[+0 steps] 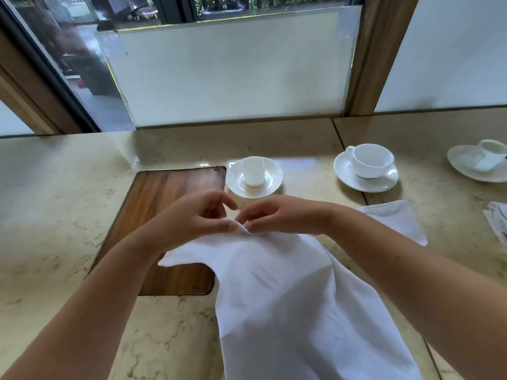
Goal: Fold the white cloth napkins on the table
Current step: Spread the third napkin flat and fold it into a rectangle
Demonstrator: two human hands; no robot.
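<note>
A large white cloth napkin (288, 305) lies unfolded across the marble table (55, 215), running from its near edge toward the middle. My left hand (192, 215) and my right hand (277, 215) meet at the napkin's far edge, and both pinch a small bunch of cloth between thumb and fingers. The left corner of the napkin rests on a wooden inlay (164, 204). A second white napkin (397, 220), folded flat, lies to the right behind my right forearm.
A small white cup on a saucer (253, 176) stands just beyond my hands. A wider cup and saucer (366, 168) sits at the right, another saucer with a cup (477, 163) at the far right edge. A crumpled cloth (498, 220) lies at the right. Frosted glass backs the table.
</note>
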